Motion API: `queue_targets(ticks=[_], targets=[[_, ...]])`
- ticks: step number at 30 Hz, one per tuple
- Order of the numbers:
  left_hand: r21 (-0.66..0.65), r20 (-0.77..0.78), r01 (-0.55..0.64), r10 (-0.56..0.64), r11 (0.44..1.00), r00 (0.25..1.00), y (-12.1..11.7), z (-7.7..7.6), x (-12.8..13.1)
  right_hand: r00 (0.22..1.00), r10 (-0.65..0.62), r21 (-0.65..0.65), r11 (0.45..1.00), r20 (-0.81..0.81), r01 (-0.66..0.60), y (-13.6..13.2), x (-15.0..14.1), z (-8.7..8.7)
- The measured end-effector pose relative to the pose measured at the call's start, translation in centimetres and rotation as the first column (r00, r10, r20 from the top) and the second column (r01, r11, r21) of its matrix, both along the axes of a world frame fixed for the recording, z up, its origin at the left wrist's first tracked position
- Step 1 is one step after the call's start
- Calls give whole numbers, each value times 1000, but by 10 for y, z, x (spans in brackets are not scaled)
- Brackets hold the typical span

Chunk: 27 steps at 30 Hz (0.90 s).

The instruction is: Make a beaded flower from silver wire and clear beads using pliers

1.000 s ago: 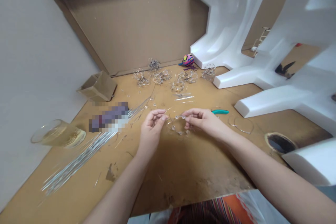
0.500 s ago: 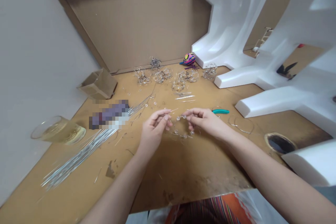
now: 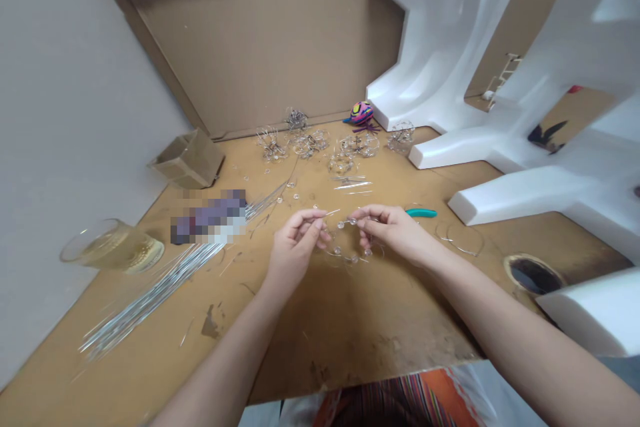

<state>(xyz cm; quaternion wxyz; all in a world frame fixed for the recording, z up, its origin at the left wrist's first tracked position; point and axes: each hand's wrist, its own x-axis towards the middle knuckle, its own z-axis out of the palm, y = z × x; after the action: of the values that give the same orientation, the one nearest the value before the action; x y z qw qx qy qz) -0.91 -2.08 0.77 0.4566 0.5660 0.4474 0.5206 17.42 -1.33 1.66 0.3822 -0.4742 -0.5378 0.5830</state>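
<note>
My left hand is closed in a pinch on a thin wire, whose end sticks out to the right of the fingertips. Opposite it, my right hand pinches a wire ring with clear beads by its upper right side. The ring hangs between both hands, just above the table, with several beads spaced along it. Where its wire runs behind my fingers is hidden. A teal tool handle lies just beyond my right hand, its other end out of sight. Loose clear beads are scattered past my left hand.
A bundle of straight wires lies at left, near a tilted-looking glass of pale liquid and a cardboard box. Beaded wire pieces stand at the back. White moulded legs and a dark round hole are at right.
Both hands shifted slightly right in the view with the beaded ring, which tilted a little. My left fingertips came nearer the ring's beads. Over the last half second almost nothing moved.
</note>
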Motion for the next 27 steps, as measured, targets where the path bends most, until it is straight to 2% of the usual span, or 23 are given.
queue_targets(ticks=[3, 8, 11, 17, 22, 24, 27], targets=[[18, -89, 0, 2, 1000, 996, -1, -3, 1, 1000, 1, -2, 1000, -18, -1, 0, 0, 1], [168, -259, 4, 41, 986, 965, -3, -11, 1, 1000, -6, -1, 1000, -21, 6, 0, 0, 1], [215, -306, -11, 78, 977, 949, -3, -12, 0, 1000, -13, 0, 1000, -12, 13, 0, -1, 2], [234, -278, -43, 109, 971, 954, -3, -11, -1, 1000, -11, 7, 1000, -13, 11, 0, 0, 1], [307, -279, -63, 153, 950, 948, -6, -10, 1, 999, -31, 24, 999, -37, 32, 2, 2, -3], [293, -217, -84, 152, 953, 964, -6, -8, 1, 998, -48, 24, 998, -50, 49, 4, 2, -4], [200, -139, -96, 125, 975, 982, -6, -5, 1, 991, -91, 25, 995, -102, 94, 5, 3, -5]])
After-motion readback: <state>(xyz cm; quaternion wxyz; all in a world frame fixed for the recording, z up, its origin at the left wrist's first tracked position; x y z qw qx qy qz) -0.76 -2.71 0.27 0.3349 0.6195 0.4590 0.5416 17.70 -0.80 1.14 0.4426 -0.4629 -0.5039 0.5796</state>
